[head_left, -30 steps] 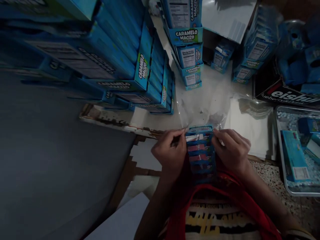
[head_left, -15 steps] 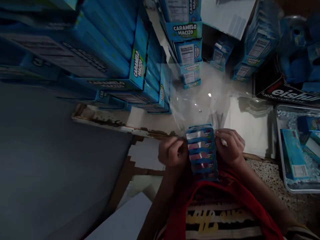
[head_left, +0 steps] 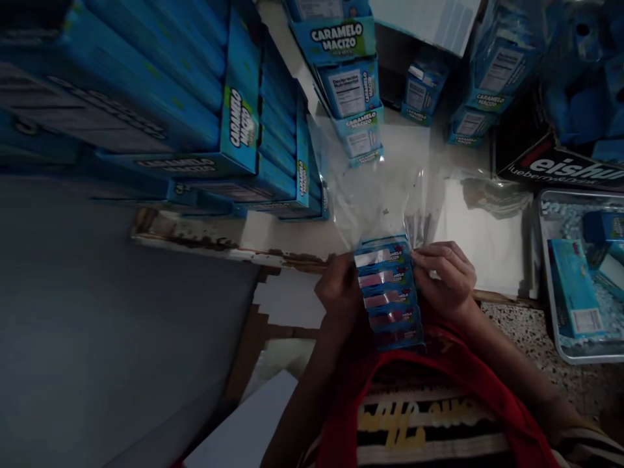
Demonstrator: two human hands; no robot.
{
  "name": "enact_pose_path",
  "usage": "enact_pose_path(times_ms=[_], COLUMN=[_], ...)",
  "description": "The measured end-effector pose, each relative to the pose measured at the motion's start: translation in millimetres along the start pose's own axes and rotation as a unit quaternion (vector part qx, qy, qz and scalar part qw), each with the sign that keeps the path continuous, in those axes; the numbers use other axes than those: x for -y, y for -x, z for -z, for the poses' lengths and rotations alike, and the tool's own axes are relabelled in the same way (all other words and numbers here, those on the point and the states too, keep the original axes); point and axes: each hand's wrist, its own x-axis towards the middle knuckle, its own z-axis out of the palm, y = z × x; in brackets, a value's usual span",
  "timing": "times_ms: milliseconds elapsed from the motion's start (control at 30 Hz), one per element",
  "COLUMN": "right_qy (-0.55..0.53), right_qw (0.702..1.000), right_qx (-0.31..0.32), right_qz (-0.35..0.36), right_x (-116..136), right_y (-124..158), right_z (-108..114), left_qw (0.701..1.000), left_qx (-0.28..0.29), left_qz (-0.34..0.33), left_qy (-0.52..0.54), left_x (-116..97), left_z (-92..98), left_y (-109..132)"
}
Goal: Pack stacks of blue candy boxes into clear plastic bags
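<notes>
A blue pack of small candy boxes (head_left: 390, 296), lined up in a row with "Caramelo" lettering, stands close against my red apron. A clear plastic bag (head_left: 373, 208) spreads from its far end over the table, its sides wrinkled. On the right of the pack, my right hand (head_left: 447, 276) pinches the edge of the bag between thumb and fingers. My left hand (head_left: 337, 286) is curled at the opposite side, closed on the bag's other edge; its fingertips are in shadow and partly hidden.
Tall stacks of blue candy boxes (head_left: 180, 97) crowd the left. More stacked boxes (head_left: 353, 84) stand at the back. A black carton (head_left: 546, 153) and a metal tray (head_left: 553, 312) with boxes and pale blue pieces are at the right, near flat clear bags (head_left: 487, 240). The table edge (head_left: 219, 250) is chipped.
The view has shifted slightly. My left hand has come in closer to the pack's side, and the bag's folds have changed shape. Both hands remain beside the pack.
</notes>
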Motion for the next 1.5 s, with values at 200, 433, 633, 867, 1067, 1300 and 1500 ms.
enact_pose_path(times_ms=[200,433,633,867,1067,1300,1500], right_qy=[0.049,0.075,0.053,0.018,0.040,0.001,0.010], right_qw=[0.995,0.993,0.997,1.000,0.999,0.999,0.999], right_qx=[0.054,-0.052,-0.010,0.002,-0.016,0.002,0.029], right_qz=[0.069,-0.078,-0.051,0.017,-0.026,-0.050,0.018], right_x=[-2.9,-31.8,-30.3,-7.8,-12.1,-17.1,-12.6], right_y=[30.3,45.9,51.0,51.9,66.9,63.2,67.3], right_z=[16.8,-15.4,-9.1,10.1,8.8,6.7,20.8], left_qw=[0.998,0.995,0.995,0.996,0.987,0.978,0.993], left_qx=[0.046,0.057,0.046,0.021,0.055,0.072,0.092], left_qz=[0.003,-0.083,-0.079,-0.070,-0.141,-0.177,-0.069], left_qy=[-0.029,-0.029,-0.030,-0.046,-0.046,-0.077,-0.015], left_x=[-6.0,-6.3,-5.2,1.4,-2.4,-2.8,7.4], left_z=[-6.1,-10.2,-3.0,-8.5,-3.2,10.0,-5.2], left_y=[18.7,19.7,18.7,18.4,8.9,28.3,15.8])
